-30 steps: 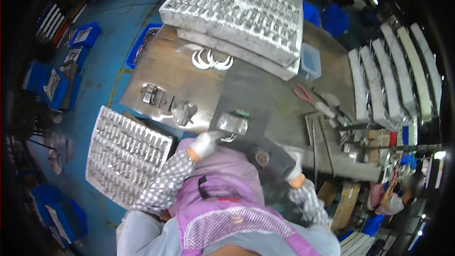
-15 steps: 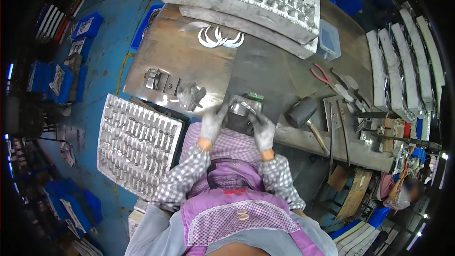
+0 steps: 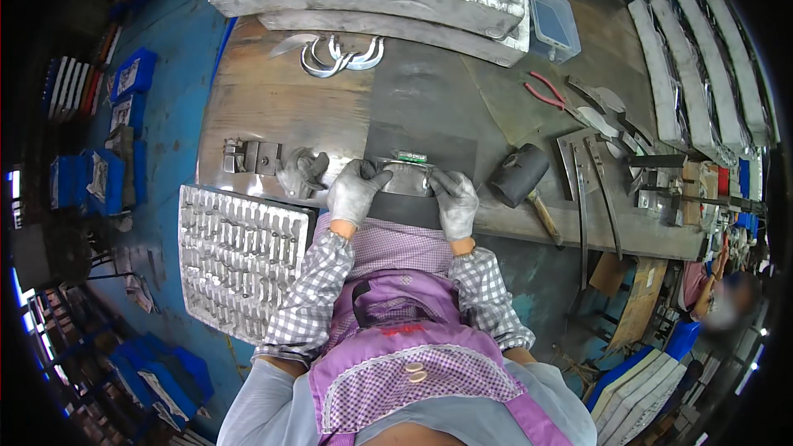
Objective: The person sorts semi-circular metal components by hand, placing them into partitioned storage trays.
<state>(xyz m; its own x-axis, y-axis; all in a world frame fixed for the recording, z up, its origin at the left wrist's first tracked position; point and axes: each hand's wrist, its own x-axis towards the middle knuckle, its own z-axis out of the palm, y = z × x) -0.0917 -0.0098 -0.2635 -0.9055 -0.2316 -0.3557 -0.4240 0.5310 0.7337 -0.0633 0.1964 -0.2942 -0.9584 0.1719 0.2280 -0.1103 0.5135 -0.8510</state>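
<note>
Both my hands wear pale grey gloves and face each other over a dark mat (image 3: 417,213) at the table's near edge. Between them lies a shiny, slightly curved metal piece (image 3: 407,179). My left hand (image 3: 351,192) pinches its left end, thumb and fingers closed. At the right end, the closed fingers of my right hand (image 3: 456,201) grip the same piece. A small green cylinder (image 3: 410,157) lies just behind the metal. The fingertips partly hide both ends of the piece.
Left of my hands lie a crumpled grey glove (image 3: 302,172) and a metal fixture (image 3: 252,157). To the right are a black mallet (image 3: 522,175) and red-handled pliers (image 3: 545,92). Curved metal strips (image 3: 340,58) lie beyond. Foam trays of parts stand behind and at left (image 3: 244,260).
My right hand has lowered and levelled the metal piece, and my left hand has come onto its other end. The whole view has shifted slightly.
</note>
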